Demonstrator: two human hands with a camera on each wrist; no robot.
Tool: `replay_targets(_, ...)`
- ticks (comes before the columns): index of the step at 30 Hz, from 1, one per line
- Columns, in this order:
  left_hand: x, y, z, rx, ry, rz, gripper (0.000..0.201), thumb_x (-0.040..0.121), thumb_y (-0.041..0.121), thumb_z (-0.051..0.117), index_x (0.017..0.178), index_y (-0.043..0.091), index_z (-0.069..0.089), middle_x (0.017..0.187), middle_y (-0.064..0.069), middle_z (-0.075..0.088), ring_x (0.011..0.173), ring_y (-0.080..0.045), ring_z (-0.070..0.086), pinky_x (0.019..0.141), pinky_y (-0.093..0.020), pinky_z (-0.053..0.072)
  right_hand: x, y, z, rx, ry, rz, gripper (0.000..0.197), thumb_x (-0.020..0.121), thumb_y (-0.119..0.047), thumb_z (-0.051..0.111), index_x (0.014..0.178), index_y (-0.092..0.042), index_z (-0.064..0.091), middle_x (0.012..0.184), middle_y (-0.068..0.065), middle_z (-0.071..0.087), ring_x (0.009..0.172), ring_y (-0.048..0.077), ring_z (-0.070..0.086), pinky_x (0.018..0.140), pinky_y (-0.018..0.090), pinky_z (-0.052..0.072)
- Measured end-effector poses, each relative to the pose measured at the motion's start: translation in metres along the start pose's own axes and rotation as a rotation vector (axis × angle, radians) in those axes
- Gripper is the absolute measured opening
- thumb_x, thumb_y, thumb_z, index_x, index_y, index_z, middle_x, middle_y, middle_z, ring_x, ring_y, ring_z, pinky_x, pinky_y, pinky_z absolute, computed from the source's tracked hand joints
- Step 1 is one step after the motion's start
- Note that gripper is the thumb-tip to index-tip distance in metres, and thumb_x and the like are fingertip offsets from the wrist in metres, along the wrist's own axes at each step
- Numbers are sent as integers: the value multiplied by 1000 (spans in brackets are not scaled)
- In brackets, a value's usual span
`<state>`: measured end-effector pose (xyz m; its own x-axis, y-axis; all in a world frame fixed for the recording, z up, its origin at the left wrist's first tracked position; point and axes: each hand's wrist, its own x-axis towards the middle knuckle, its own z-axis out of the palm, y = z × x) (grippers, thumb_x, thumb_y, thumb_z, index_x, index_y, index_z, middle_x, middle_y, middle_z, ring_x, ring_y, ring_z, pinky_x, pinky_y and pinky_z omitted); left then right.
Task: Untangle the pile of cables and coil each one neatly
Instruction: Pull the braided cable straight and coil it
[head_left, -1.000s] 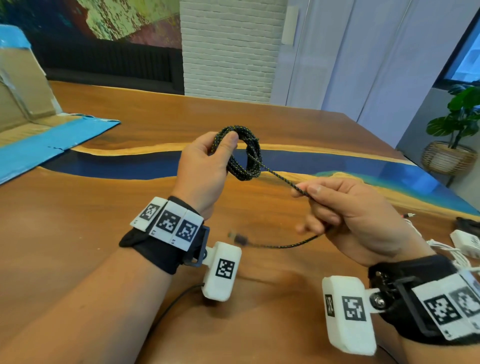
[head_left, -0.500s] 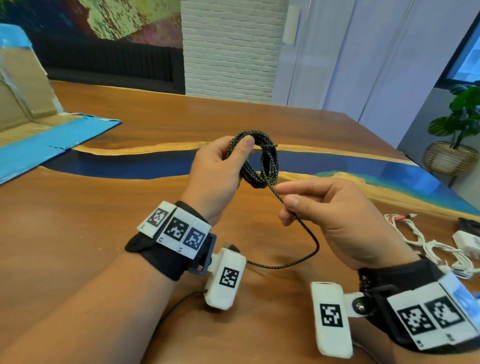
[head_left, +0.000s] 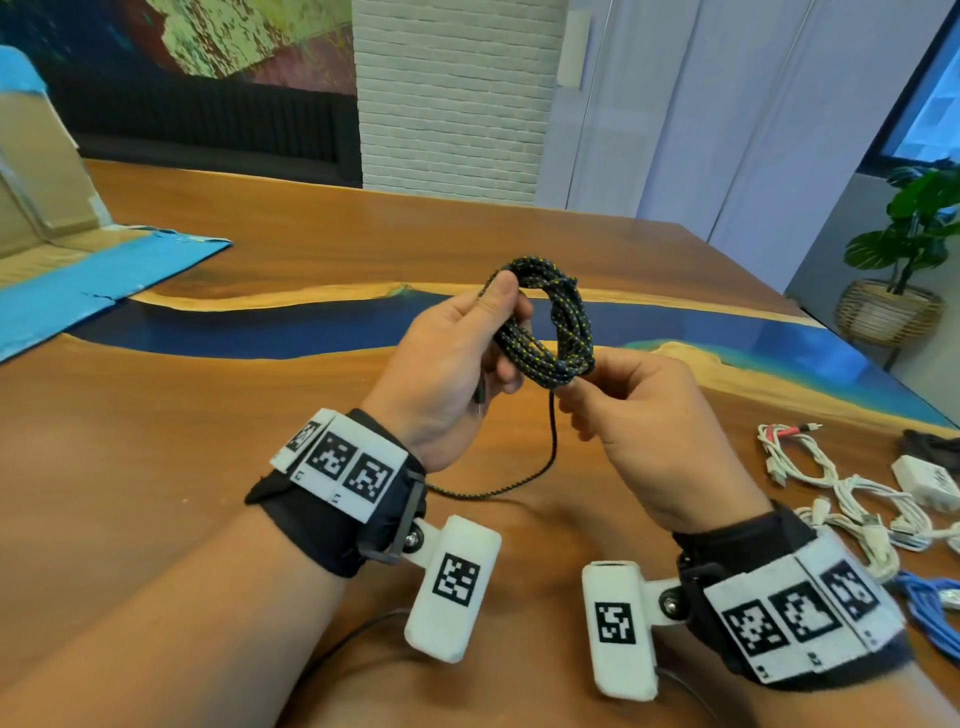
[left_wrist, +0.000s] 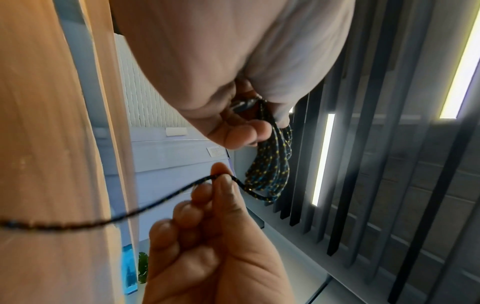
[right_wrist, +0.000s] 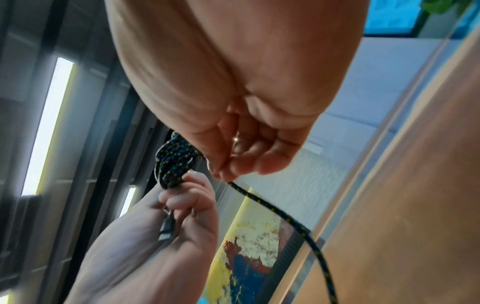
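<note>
A: Item, braided cable (head_left: 550, 332): where was it?

B: I logged its coil upright above the table (head_left: 208, 415), left hand (head_left: 447, 374) gripping it. Right hand (head_left: 644, 421) pinched the tail just below the coil, nearer the hanging slack.

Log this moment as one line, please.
step: coiling | left hand: grips braided cable coil | right hand: pinches loose tail at coil | white cables: on table, untouched
</note>
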<state>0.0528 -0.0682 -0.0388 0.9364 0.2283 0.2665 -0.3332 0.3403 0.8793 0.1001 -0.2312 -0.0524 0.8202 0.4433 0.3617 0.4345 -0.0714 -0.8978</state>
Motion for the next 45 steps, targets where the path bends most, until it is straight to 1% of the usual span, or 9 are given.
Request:
replay_targets(6, 1, -3, -3, 103, 9, 75, 26, 92, 37, 59, 83, 14, 66, 73, -4, 54, 48, -11, 43, 49, -22, 38, -6, -7, 18, 682, -43, 257, 27, 96, 5, 48, 107, -1, 72, 96, 17, 75, 86, 23, 72, 76, 32, 60)
replay_targets(10, 5, -6, -10, 253, 30, 159, 26, 101, 31, 57, 84, 13, 67, 72, -8, 52, 54, -15, 42, 53, -24, 37, -7, -11, 12, 917, -86, 366, 50, 80, -21, 54, 122, 4, 66, 118, 21, 71, 105, 29, 69, 89, 39, 55)
replay_targets(15, 3, -10, -8, 335, 15, 157, 26, 103, 26, 57, 86, 12, 69, 74, -13, 52, 58, -17, 42, 53, -25, 38, -5, -5, 15, 771, -44, 342, 30, 76, -20, 67, 100, -4, 77, 103, 15, 75, 91, 21, 72, 80, 34, 60)
replay_targets(24, 3, -10, -7, 391, 45, 135, 31, 102, 31, 58, 86, 8, 70, 67, -12, 47, 57, -24, 38, 54, -31, 24, -4, 0, 14, 789, -22, 368, 33, 75, -19, 67, 105, -6, 74, 102, 11, 77, 89, 18, 73, 78, 32, 61)
replay_targets(27, 4, -11, -7, 444, 89, 121, 34, 101, 36, 62, 90, 6, 72, 64, 7, 59, 62, -9, 52, 63, -26, 43, -4, 0, 16, 756, 6, 340, 44, 81, -17, 67, 125, -14, 68, 109, 10, 75, 93, 20, 72, 81, 36, 57)
replay_targets(29, 6, -14, -9, 440, 130, 109, 26, 94, 42, 67, 99, 16, 70, 71, -2, 60, 70, -17, 56, 70, -38, 45, -4, 0, 17, 742, 4, 320, 56, 83, -16, 68, 138, -19, 60, 115, 11, 74, 98, 22, 70, 87, 40, 53)
replay_targets(34, 6, -11, -12, 526, 233, 196, 37, 90, 29, 77, 79, 16, 44, 64, 0, 34, 58, -15, 32, 56, -30, 32, -4, 1, 18, 703, -35, 236, 58, 80, -13, 67, 137, -19, 60, 112, 6, 74, 99, 22, 71, 86, 37, 55)
replay_targets(38, 5, -12, -13, 595, 205, 139, 42, 91, 28, 76, 66, 16, 44, 55, 4, 36, 52, -12, 34, 51, -24, 32, -4, 4, 19, 662, -47, 189, 60, 80, -6, 67, 138, -15, 58, 116, 8, 75, 103, 24, 72, 78, 31, 60)
replay_targets(45, 0, -9, -10, 551, 99, 27, 33, 87, 29, 79, 77, 1, 65, 57, -1, 55, 49, -15, 50, 46, -18, 39, -2, 12, 15, 445, 22, 86, 53, 86, 2, 70, 134, -19, 60, 112, 7, 77, 111, 31, 71, 95, 43, 58)
